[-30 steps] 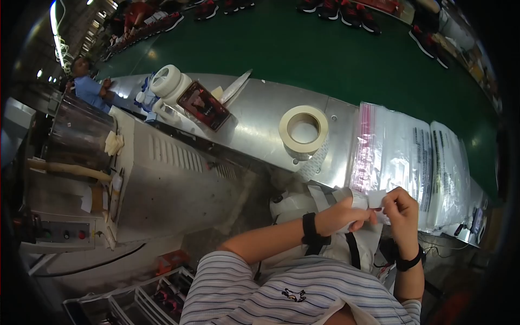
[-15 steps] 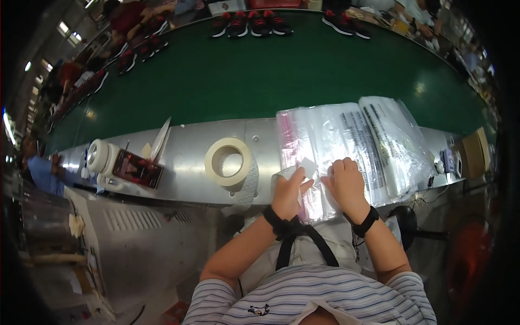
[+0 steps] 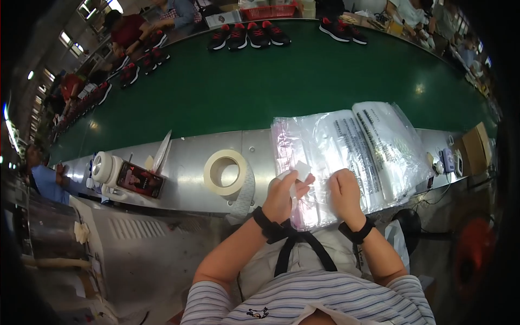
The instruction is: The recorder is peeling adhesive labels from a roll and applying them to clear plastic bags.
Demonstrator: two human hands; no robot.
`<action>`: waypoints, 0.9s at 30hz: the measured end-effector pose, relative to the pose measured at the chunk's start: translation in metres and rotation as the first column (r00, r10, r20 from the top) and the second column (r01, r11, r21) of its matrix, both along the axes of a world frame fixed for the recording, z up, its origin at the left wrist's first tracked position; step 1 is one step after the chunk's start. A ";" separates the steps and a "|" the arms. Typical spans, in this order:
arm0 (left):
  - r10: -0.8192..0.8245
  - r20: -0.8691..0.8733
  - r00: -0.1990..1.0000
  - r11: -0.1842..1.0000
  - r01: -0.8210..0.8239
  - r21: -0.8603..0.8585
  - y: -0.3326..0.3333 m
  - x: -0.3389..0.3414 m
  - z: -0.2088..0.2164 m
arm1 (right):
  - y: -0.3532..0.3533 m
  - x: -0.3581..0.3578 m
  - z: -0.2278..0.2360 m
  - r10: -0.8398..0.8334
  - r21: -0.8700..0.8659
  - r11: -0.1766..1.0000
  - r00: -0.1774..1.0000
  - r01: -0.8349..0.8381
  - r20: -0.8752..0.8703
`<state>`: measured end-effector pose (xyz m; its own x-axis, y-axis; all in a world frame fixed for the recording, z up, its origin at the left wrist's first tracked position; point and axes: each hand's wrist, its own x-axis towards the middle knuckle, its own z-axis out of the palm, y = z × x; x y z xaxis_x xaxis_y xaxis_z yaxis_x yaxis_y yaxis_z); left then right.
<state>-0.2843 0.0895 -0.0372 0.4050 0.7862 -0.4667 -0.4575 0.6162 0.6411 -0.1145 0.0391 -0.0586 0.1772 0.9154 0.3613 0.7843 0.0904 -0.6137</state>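
Note:
My left hand is closed on a small white paper strip, which sticks up past the thumb and fingertips. My right hand rests over the stack of clear plastic bags, its fingers curled in; whatever they hold, if anything, is hidden. Dark print and a pink band show on the bags, and another folded pile of printed bags lies on their right side. Left of my left hand lies a cream-coloured roll of strip, its patterned loose end trailing down over the metal edge.
Metal ledge runs along a green belt. A white bottle and a lit phone are at left, a cardboard box at right. Black-and-red shoes line the far side, where other people work.
The view has tilted up slightly, showing more of the far side. My right hand's fingers have curled in more. My left hand still grips the strip.

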 end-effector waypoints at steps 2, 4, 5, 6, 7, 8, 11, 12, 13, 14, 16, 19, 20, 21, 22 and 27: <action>-0.258 0.289 0.922 0.966 0.254 0.052 0.012 0.009 0.010 | -0.003 0.002 0.005 0.034 -0.024 0.999 0.998 -0.036 -0.050; -0.281 0.338 0.898 0.959 0.277 0.061 0.022 0.017 -0.006 | -0.008 0.000 0.013 -0.032 -0.161 0.986 0.926 -0.032 -0.376; -0.258 0.322 0.911 0.958 0.285 -0.039 0.031 0.024 -0.010 | -0.006 0.005 0.012 -0.089 -0.150 0.988 0.873 0.019 -0.479; -0.236 0.305 0.923 0.947 0.288 -0.139 0.037 0.029 -0.014 | -0.007 0.010 0.015 -0.080 -0.141 0.990 0.880 0.015 -0.469; -0.238 0.266 0.934 0.944 0.287 -0.165 0.039 0.031 -0.019 | -0.010 0.016 0.021 -0.038 -0.051 0.999 0.841 0.012 -0.540; -0.237 0.271 0.933 0.943 0.288 -0.167 0.038 0.035 -0.018 | -0.014 0.019 0.025 0.000 0.028 0.999 0.792 0.022 -0.610; -0.352 -0.176 0.919 0.930 0.365 0.044 0.035 0.052 -0.002 | -0.004 0.024 0.047 0.142 0.034 0.989 0.852 -0.144 -0.503; -0.409 -0.204 0.889 0.898 0.432 0.084 0.035 0.059 -0.001 | 0.000 0.023 0.058 0.217 -0.013 0.968 0.856 -0.252 -0.470; -0.440 -0.239 0.866 0.879 0.470 0.081 0.034 0.064 -0.005 | 0.003 0.026 0.053 0.285 -0.042 0.945 0.881 -0.324 -0.377; -0.466 -0.280 0.839 0.859 0.505 0.084 0.038 0.067 -0.005 | 0.003 0.027 0.051 0.287 -0.044 0.944 0.881 -0.326 -0.375; -0.485 -0.181 0.856 0.868 0.496 0.019 0.036 0.056 -0.008 | -0.004 0.025 0.047 0.287 -0.023 0.949 0.892 -0.315 -0.349; -0.463 -0.026 0.886 0.882 0.457 -0.114 0.033 0.028 -0.005 | -0.023 0.017 0.057 0.365 -0.093 0.924 0.929 -0.370 -0.066; -0.397 -0.038 0.917 0.910 0.389 -0.142 0.025 0.019 0.005 | -0.029 0.012 0.058 0.439 -0.107 0.898 0.884 -0.426 0.163; -0.353 0.012 0.936 0.927 0.351 -0.128 0.020 0.005 0.002 | -0.033 0.006 0.056 0.457 -0.173 0.889 0.846 -0.424 0.275; -0.307 0.061 0.950 0.943 0.312 -0.118 0.013 -0.009 -0.001 | -0.033 0.000 0.055 0.454 -0.172 0.891 0.813 -0.421 0.365; -0.140 -0.046 0.989 0.975 0.145 0.168 -0.033 -0.050 0.006 | -0.013 0.014 0.029 0.358 -0.081 0.934 0.911 -0.348 0.206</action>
<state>-0.3348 0.0569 -0.0310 0.5050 0.7909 -0.3457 -0.3494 0.5536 0.7559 -0.1007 0.0257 -0.0298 -0.2373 0.9191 0.3145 0.8187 0.3635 -0.4446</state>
